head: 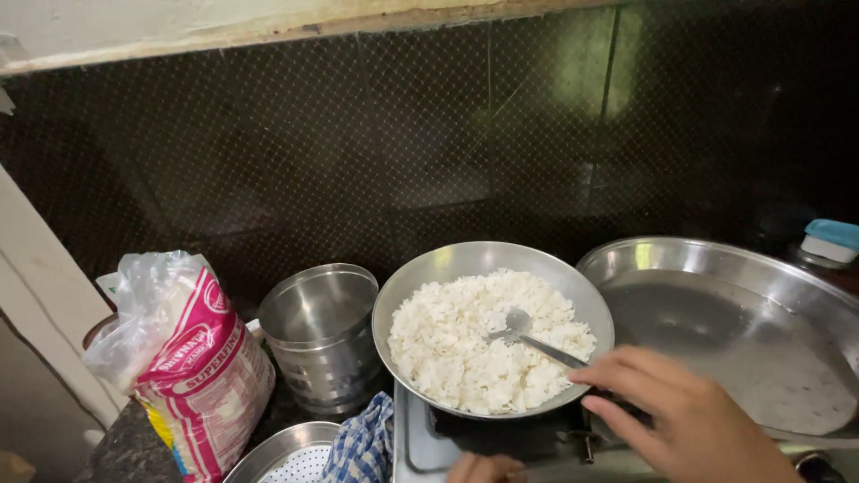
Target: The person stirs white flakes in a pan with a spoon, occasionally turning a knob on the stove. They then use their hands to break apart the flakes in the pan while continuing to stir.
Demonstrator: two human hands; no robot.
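A round steel pan (420, 273) full of white flaked rice sits on a stove (420, 447). A steel spoon (523, 329) lies in the rice with its handle pointing right. My right hand (684, 416) reaches in from the lower right, fingers apart, its fingertips at the end of the spoon handle by the pan's rim. Whether it grips the handle is not clear. Only the knuckles of my left hand (483, 468) show at the bottom edge, in front of the stove; its fingers are hidden.
A large shallow steel platter (787, 286) stands right of the pan. On the left are an empty steel pot (322, 344), a pink and white plastic bag (201, 376), a perforated steel strainer (286, 456) and a blue checked cloth (362, 443). A mesh window fills the back.
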